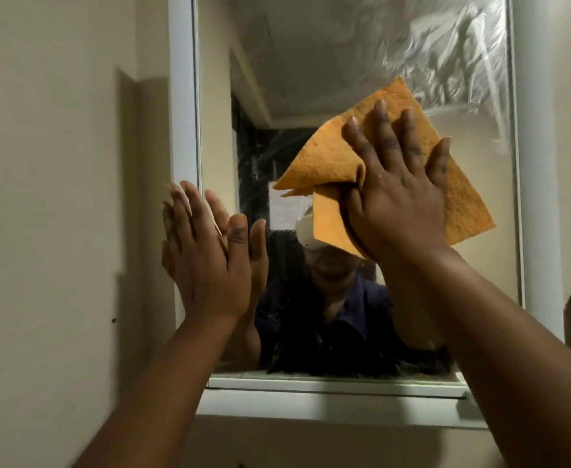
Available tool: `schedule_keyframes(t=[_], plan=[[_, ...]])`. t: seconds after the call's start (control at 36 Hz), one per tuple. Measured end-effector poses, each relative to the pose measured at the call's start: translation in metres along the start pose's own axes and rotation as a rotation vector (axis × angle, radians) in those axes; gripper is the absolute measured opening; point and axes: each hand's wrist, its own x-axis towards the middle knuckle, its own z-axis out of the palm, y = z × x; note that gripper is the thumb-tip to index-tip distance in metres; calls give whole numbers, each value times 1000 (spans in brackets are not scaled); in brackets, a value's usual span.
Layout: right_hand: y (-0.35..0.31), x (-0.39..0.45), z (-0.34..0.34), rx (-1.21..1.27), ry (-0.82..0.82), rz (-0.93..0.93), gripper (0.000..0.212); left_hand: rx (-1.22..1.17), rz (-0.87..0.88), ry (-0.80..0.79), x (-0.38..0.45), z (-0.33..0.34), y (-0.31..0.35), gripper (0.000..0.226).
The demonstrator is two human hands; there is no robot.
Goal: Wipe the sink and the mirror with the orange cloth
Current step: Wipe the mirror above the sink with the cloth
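My right hand [399,197] lies flat on the orange cloth [331,157], fingers [383,130] spread wide, pressing it against the mirror [311,79] right of its middle. My left hand [206,261] is open too, fingers together and straight, resting at the mirror's left edge by the white frame [182,96]; it holds nothing. The cloth is thin and limp: one corner has folded over near my thumb, so I judge it will bunch unless the palm keeps it spread. It looks light and damp, and wet streaks show on the glass up to the right. The glass is hard and smooth, so even pressure seems wise. The sink is out of view.
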Motion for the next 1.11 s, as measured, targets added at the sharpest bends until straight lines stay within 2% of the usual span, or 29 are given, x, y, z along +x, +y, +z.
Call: schedule_keyframes(t=[0.19, 0.39, 0.56, 0.75, 0.83, 0.94, 1.11], plan=[[-11, -23, 1, 14, -58, 47, 68, 23, -35, -9, 3, 3, 7, 101], [-50, -23, 13, 22, -91, -62, 66, -3, -15, -39, 7, 1, 9, 100], [-80, 4, 16, 38, -193, -208, 63, -82, -29, -22, 12, -4, 11, 105], [-81, 30, 15, 34, -155, -344, 63, -68, -10, -32, 23, -4, 12, 106], [-69, 48, 11, 27, -145, -312, 59, -76, -10, -37, 32, -5, 16, 102], [-44, 64, 3, 25, -80, -194, 62, -53, -1, -31, 42, -4, 21, 82], [-13, 58, -6, 18, -13, -61, 59, -51, -12, -34, 49, -1, 25, 74]])
